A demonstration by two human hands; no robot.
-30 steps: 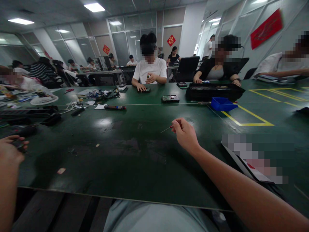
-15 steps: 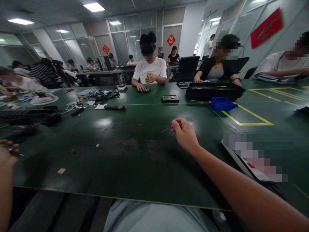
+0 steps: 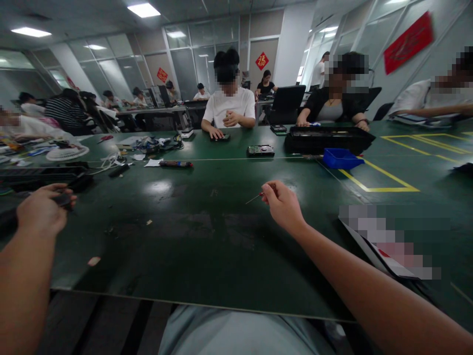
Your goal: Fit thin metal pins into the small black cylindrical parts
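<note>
My right hand (image 3: 281, 204) is closed around a small screwdriver (image 3: 254, 198); its thin shaft points left and down, and a bit of red handle shows by my fingertips. At the left side, my left hand (image 3: 42, 209) grips a small dark object (image 3: 63, 198), mostly covered by the fingers, so its kind is unclear. Both hands hover over the green table (image 3: 192, 266), well apart from each other. Beyond my right hand a hard drive (image 3: 260, 151) lies with its circuit board side up.
A blue bin (image 3: 342, 159) and a long black tray (image 3: 328, 140) stand at the far right. Cables (image 3: 155, 144) and a multi-coloured tool (image 3: 176, 164) lie left of centre. A blurred-out flat item (image 3: 364, 244) rests near my right forearm. Co-workers sit across the table.
My left hand has come in from the left edge, moving right and up, with a dark object in it. My right hand and the screwdriver have stayed put.
</note>
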